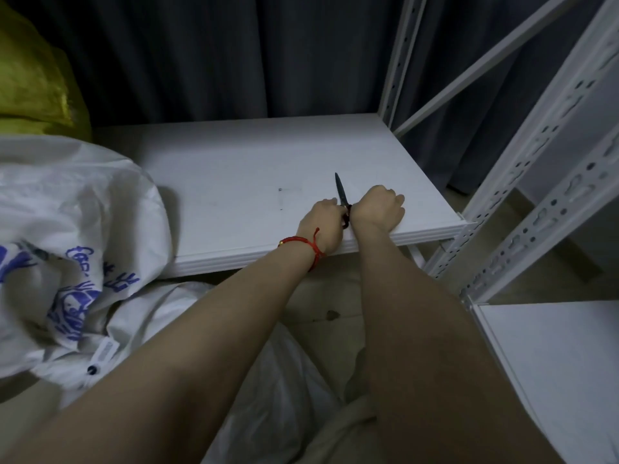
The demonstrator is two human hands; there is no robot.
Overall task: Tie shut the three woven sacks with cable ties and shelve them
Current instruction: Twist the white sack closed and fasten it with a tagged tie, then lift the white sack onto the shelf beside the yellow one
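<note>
Black scissors [341, 190] lie on the white shelf board [234, 169] near its front edge, blade pointing away from me. My left hand [323, 226], a red string at its wrist, curls its fingers on the scissors' handle. My right hand [378, 207] rests as a fist on the board just right of the handle, and nothing shows in it. A white woven sack with blue print [67, 229] lies on the board's left part. A yellow sack [33, 78] stands behind it. Another white sack [268, 380] lies below my arms. No cable tie is visible.
White perforated steel uprights [536, 195] of the rack rise at the right, with a diagonal brace behind. A second white shelf board [552, 363] sits lower right. A dark curtain [234, 45] hangs behind the rack. Tiled floor shows under the shelf.
</note>
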